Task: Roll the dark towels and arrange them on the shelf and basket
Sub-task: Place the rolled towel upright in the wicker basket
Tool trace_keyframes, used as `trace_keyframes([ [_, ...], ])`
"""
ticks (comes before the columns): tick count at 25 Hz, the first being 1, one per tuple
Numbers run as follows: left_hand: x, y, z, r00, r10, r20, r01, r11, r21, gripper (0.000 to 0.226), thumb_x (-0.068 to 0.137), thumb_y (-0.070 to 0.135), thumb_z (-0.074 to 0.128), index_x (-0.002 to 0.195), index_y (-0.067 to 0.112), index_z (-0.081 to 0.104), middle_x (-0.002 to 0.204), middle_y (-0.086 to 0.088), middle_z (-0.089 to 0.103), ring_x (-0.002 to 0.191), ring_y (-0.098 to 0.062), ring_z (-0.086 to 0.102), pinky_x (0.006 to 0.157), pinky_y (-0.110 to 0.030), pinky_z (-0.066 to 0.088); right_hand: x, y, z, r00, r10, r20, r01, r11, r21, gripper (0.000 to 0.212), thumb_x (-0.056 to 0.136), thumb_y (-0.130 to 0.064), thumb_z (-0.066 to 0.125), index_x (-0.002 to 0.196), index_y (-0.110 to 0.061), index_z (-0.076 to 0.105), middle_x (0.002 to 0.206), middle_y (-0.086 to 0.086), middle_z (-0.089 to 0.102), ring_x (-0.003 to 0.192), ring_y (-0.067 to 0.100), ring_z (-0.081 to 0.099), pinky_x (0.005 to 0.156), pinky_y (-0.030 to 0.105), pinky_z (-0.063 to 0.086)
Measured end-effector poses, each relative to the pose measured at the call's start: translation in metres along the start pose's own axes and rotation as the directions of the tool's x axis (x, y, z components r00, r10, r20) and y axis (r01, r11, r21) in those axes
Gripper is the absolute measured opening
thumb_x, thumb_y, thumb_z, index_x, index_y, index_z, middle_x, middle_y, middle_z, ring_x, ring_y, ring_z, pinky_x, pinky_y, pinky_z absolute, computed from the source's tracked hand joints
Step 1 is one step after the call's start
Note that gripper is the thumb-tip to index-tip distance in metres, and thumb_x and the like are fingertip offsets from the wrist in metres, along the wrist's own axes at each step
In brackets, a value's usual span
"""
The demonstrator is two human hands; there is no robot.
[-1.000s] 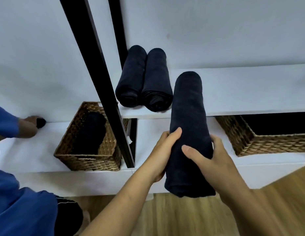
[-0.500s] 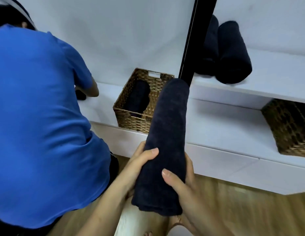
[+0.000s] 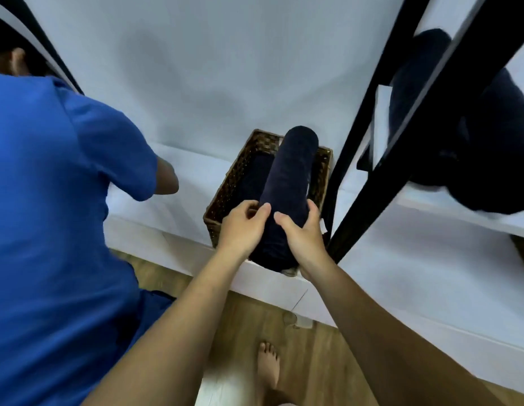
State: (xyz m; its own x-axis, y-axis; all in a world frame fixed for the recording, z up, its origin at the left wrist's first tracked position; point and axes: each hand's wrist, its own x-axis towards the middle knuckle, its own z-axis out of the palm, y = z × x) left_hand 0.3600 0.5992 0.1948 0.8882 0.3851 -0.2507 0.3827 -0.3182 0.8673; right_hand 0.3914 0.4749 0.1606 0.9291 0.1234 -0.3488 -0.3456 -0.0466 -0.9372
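Note:
A rolled dark towel [image 3: 290, 177] lies lengthwise over the wicker basket [image 3: 225, 189] on the low white shelf [image 3: 178, 200]. My left hand [image 3: 243, 227] grips its near end from the left, and my right hand [image 3: 304, 230] grips it from the right. Another dark rolled towel [image 3: 252, 177] lies inside the basket on the left. At the upper right, two more rolled dark towels [image 3: 489, 159] rest on the higher shelf [image 3: 448, 212].
A person in a blue shirt [image 3: 55, 218] crouches close on the left, one arm reaching onto the low shelf. Black frame posts [image 3: 372, 159] stand just right of the basket. My bare foot [image 3: 268, 367] is on the wooden floor below.
My view has swung left and down. Both hands have carried the rolled towel from in front of the shelf to over the wicker basket.

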Motion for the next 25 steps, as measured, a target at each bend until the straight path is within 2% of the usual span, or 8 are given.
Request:
trace_keyframes([
  [5,0.098,-0.036,0.035,0.993,0.037,0.111,-0.074,0.933,0.351,0.056,0.096,0.047,0.047,0.145,0.020,0.045,0.141,-0.004,0.054,0.128,-0.024,0.051,0.105,-0.043,0.045,0.113,0.031,0.018,0.987,0.152,-0.053,-0.151,0.988,0.006,0.088,0.082,-0.034,0.074,0.152,-0.034,0.021,0.141,0.001,0.050,0.118,0.019,0.056,0.096,0.035,0.050],
  [9,0.153,-0.067,0.045,0.953,-0.197,0.229,0.031,0.818,0.574,0.063,0.094,0.048,0.045,0.149,0.021,0.034,0.149,-0.011,0.043,0.136,-0.034,0.041,0.110,-0.053,0.035,0.157,0.078,0.033,0.952,0.299,-0.064,-0.304,0.948,-0.092,0.086,0.086,-0.020,0.072,0.150,-0.032,0.016,0.134,0.003,0.053,0.108,0.016,0.057,0.089,0.028,0.047],
  [12,0.166,-0.079,0.052,0.857,-0.393,0.333,0.040,0.696,0.717,0.065,0.097,0.043,0.043,0.155,0.027,0.019,0.164,-0.006,0.015,0.149,-0.038,0.012,0.118,-0.061,0.016,0.172,0.100,0.040,0.900,0.437,-0.007,-0.431,0.886,-0.171,0.090,0.090,-0.017,0.066,0.152,-0.030,0.001,0.133,0.004,0.053,0.106,0.020,0.055,0.095,0.034,0.046],
  [14,0.169,-0.077,0.057,0.825,-0.437,0.359,0.031,0.668,0.743,0.067,0.097,0.042,0.042,0.157,0.029,0.013,0.166,-0.003,0.004,0.150,-0.041,0.001,0.119,-0.062,0.006,0.181,0.110,0.045,0.882,0.469,-0.032,-0.468,0.870,-0.155,0.077,0.099,-0.017,0.054,0.153,-0.027,-0.001,0.135,0.003,0.047,0.108,0.021,0.051,0.100,0.035,0.044],
  [16,0.165,-0.070,0.058,0.833,-0.425,0.353,0.040,0.684,0.728,0.068,0.097,0.042,0.043,0.157,0.028,0.014,0.166,-0.005,0.006,0.150,-0.041,0.001,0.119,-0.061,0.002,0.182,0.104,0.048,0.876,0.477,-0.072,-0.478,0.841,-0.253,0.068,0.105,-0.019,0.043,0.155,-0.023,-0.002,0.133,0.002,0.042,0.112,0.024,0.051,0.098,0.033,0.042],
  [20,0.137,-0.052,0.051,0.927,-0.266,0.265,0.059,0.801,0.596,0.053,0.098,0.034,0.043,0.148,0.022,0.035,0.153,-0.009,0.038,0.142,-0.033,0.032,0.118,-0.059,0.017,0.156,0.071,0.037,0.921,0.384,-0.065,-0.369,0.806,-0.462,0.094,0.088,-0.040,0.066,0.156,-0.029,0.002,0.143,0.006,0.046,0.122,0.029,0.054,0.100,0.037,0.045],
  [22,0.112,-0.034,0.049,0.980,-0.100,0.172,0.020,0.912,0.410,0.044,0.099,0.037,0.044,0.139,0.020,0.047,0.137,-0.007,0.055,0.126,-0.027,0.050,0.110,-0.051,0.037,0.119,0.036,0.027,0.981,0.194,-0.008,-0.173,0.853,-0.492,0.081,0.086,-0.044,0.063,0.153,-0.031,0.019,0.145,0.001,0.047,0.123,0.022,0.053,0.103,0.037,0.045],
  [25,0.062,0.013,0.055,0.986,0.126,0.106,-0.128,0.992,0.014,0.031,0.100,0.035,0.048,0.124,0.021,0.061,0.113,0.003,0.066,0.104,-0.012,0.061,0.093,-0.034,0.050,0.037,-0.018,-0.002,0.998,-0.056,0.019,0.059,0.887,-0.458,0.044,0.093,-0.030,0.061,0.135,-0.029,0.047,0.123,-0.013,0.063,0.107,0.006,0.060,0.084,0.013,0.047],
])
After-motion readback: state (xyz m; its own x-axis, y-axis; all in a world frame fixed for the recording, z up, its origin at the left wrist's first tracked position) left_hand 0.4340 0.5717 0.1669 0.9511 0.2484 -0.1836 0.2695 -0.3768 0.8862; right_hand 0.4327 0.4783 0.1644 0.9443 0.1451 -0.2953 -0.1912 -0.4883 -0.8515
